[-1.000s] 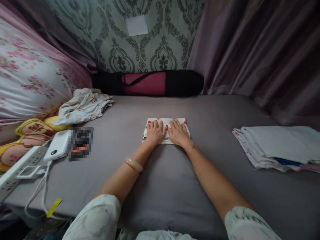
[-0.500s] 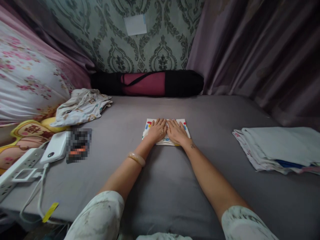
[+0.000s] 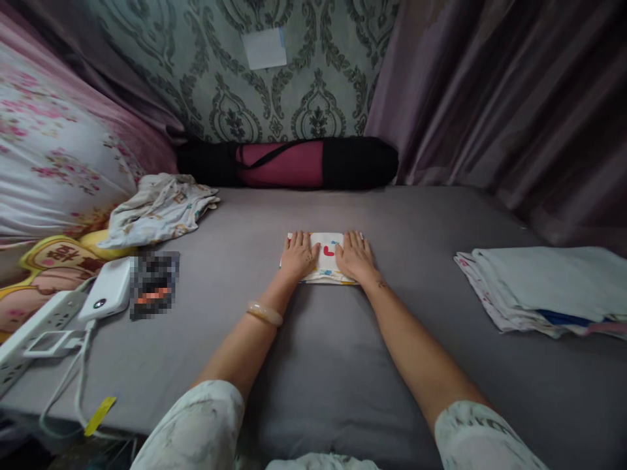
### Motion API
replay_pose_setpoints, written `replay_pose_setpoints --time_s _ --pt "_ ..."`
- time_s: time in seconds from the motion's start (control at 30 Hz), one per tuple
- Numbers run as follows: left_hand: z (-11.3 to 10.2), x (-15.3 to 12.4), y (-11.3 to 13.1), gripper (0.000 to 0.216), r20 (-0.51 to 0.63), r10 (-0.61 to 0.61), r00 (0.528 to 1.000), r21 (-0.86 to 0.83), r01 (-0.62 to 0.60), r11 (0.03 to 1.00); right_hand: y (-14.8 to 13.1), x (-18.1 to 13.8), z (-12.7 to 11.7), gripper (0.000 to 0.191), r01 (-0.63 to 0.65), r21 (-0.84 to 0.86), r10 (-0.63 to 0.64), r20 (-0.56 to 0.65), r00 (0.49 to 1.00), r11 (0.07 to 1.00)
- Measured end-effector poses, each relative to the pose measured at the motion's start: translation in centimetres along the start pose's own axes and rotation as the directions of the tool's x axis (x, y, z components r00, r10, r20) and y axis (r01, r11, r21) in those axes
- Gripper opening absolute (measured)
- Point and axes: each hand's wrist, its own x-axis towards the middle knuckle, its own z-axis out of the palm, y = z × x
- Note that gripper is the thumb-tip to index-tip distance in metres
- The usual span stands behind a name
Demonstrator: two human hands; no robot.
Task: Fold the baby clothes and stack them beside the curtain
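Note:
A folded white cloth (image 3: 327,258) with red, blue and yellow prints lies flat on the grey bed sheet (image 3: 323,352). My left hand (image 3: 299,255) rests palm down on its left side, fingers stretched out. On the cloth's right side lies my right hand (image 3: 356,257), also flat with its fingers extended. Between the two hands a strip of the cloth shows, with a red mark on it. Folded layers are visible along its near edge. The palms hide both outer sides of the cloth.
A stack of folded cloths (image 3: 553,284) lies at the right. At the left are a crumpled printed cloth (image 3: 161,207), a white power bank (image 3: 108,287), a power strip (image 3: 39,333) and cables. Along the wall lies a long black and maroon bag (image 3: 289,163).
My hands have slid apart over the cloth, the left one leftward and the right one rightward, uncovering its middle. The cloth has stayed in place.

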Motion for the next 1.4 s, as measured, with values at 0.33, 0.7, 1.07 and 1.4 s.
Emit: replay_pose_setpoints --time_s 0.33,0.7,1.07,1.4 --pt "-1.2 -1.8 -2.2 0.066 0.077 -0.050 0.996 -0.033 0.053 0.998 1.4 -1.0 -0.3 0.062 -0.001 -0.006 0.001 -0.019 1.000 1.000" --pt "-1.0 -1.8 -3.5 0.050 -0.018 -0.085 0.996 -0.356 0.073 0.931 0.3 -1.5 -1.2 0.058 0.032 0.037 -0.023 -0.205 0.978 0.999" --pt "-2.6 -1.8 -5.1 0.045 -0.101 -0.318 0.943 -0.714 0.153 0.683 -4.1 -2.1 -0.4 0.061 0.161 -0.028 -0.159 0.047 0.986 0.987" --pt "-2.3 -1.2 -5.9 0.059 -0.075 -0.419 0.905 -0.785 0.205 0.584 -7.7 -0.9 -0.1 0.058 0.160 -0.019 -0.160 -0.015 0.987 0.987"
